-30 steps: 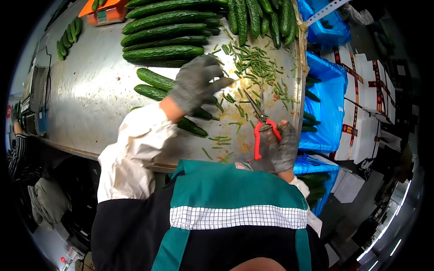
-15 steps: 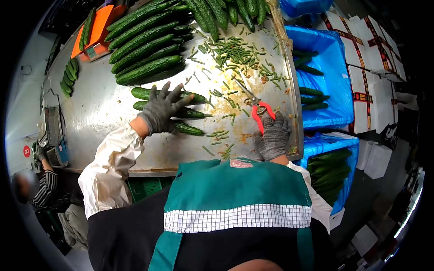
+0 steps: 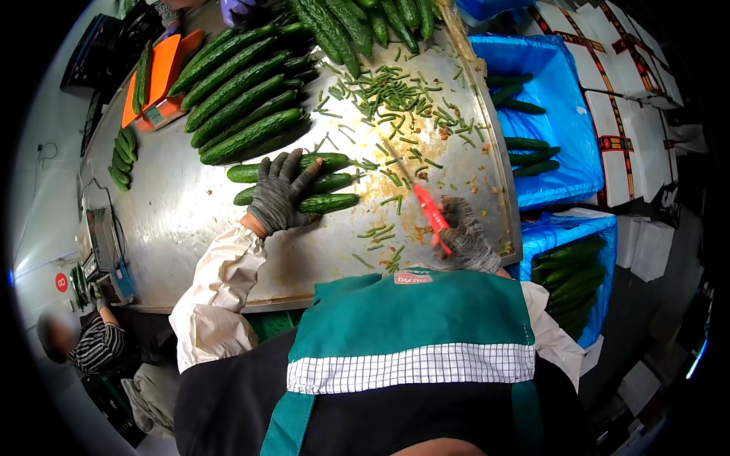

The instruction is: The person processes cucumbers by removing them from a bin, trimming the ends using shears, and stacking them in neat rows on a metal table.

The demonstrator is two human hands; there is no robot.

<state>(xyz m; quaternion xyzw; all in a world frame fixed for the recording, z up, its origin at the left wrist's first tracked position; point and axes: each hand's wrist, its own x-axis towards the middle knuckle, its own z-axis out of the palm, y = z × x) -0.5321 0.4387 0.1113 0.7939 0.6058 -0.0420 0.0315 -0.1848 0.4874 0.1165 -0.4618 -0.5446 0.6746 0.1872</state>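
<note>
While the left hand (image 3: 281, 195) covers cucumbers (image 3: 330, 203), the shears (image 3: 430, 213) have turned.

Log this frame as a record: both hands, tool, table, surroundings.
left hand: grey-gloved, spread over a small group of cucumbers
right hand: grey-gloved, holding red-handled shears
shears state: too blurred to tell open or shut
table: metal, strewn with short green pieces
beyond left hand: row of larger cucumbers
far left corner: orange scale, cucumber on top
right of table: blue-lined crates, more cucumbers inside
</note>
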